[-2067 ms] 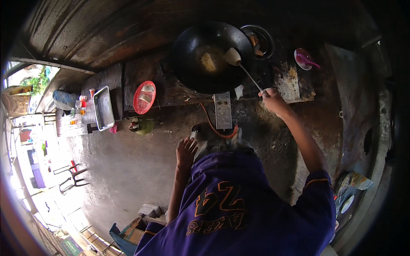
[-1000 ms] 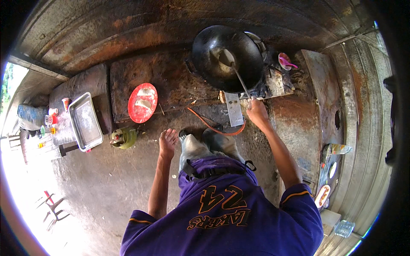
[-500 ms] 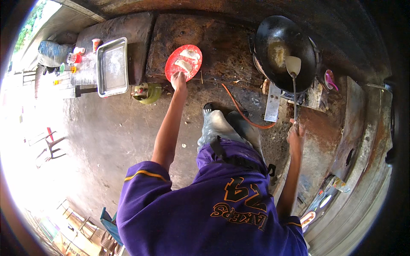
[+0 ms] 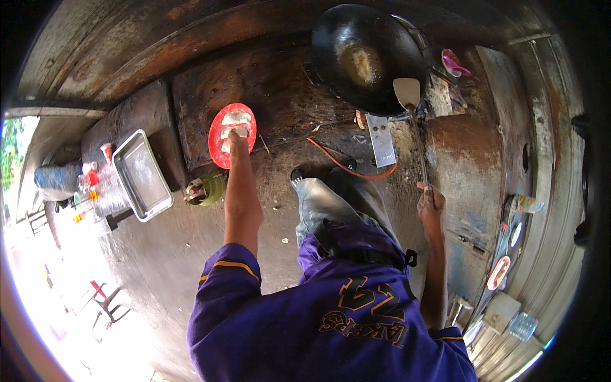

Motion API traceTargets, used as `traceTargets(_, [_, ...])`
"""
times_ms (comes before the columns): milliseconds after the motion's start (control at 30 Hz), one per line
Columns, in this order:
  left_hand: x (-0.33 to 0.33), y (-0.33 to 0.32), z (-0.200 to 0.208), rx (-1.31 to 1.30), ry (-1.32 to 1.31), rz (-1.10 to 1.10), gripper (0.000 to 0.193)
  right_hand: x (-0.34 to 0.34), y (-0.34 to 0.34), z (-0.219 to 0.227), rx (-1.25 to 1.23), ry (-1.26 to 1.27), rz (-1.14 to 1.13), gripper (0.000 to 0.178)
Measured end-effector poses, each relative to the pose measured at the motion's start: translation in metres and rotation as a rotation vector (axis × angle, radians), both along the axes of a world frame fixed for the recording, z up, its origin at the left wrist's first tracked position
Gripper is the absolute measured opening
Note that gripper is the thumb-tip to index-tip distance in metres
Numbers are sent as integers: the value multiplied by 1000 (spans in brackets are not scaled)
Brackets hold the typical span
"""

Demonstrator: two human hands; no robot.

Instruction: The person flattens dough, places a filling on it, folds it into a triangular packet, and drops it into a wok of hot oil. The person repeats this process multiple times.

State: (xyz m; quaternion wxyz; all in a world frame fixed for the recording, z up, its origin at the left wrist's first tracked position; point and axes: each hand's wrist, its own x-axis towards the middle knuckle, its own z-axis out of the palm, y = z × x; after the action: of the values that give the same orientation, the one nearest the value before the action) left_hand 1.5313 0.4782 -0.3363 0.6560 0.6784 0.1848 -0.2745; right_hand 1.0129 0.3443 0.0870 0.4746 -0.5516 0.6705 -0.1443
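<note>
My left hand (image 4: 237, 145) reaches over a red oval plate (image 4: 216, 121) on the stained counter. Its fingers are closed on a pale folded dough turnover (image 4: 226, 132), partly hidden by them. Another turnover (image 4: 236, 118) lies farther back on the plate. In my right hand (image 4: 431, 200) is the end of a long-handled wok spatula (image 4: 407, 93), gripped in closed fingers. The spatula's blade is at the near right rim of a large black wok (image 4: 331, 51). Some oil and a browned patch (image 4: 363, 65) show at the wok's bottom, too blurred to tell what it is.
A rectangular metal tray (image 4: 167, 202) stands on the left, beside cups and bottles. Below the counter sits a green gas cylinder (image 4: 213, 190). An orange hose (image 4: 347, 165) runs near a metal plate (image 4: 382, 143). A pink spoon in a bowl (image 4: 454, 63) is right of the wok.
My view has swung to the right. My left hand has moved from the plate's near edge in over the nearer turnover. My right hand still holds the spatula, now with its blade nearer the wok's rim.
</note>
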Motion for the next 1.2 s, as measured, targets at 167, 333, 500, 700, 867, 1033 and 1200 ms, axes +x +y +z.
traceTargets(167, [-8, -10, 40, 63, 88, -13, 47, 7, 8, 11, 7, -20, 3, 35])
traceTargets(333, [-12, -27, 32, 212, -96, 126, 46, 21, 7, 18, 62, -76, -34, 35])
traceTargets(500, [-8, -17, -6, 59, -290, 48, 50, 30, 0, 21, 152, -192, -35, 36])
traceTargets(700, [14, 26, -25, -350, -316, -240, 35, 30, -10, 28, 154, -257, -30, 36])
traceTargets(867, [13, 28, 38, -345, -266, -162, 31, 23, -29, 21, 177, -312, -27, 35])
traceTargets(1033, [-46, 7, 200, -161, -316, 31, 36, 13, -55, -2, 153, -299, 8, 32])
traceTargets(1200, [-139, -66, 344, -225, -417, -143, 30, 5, -71, -18, -103, -246, 86, 30])
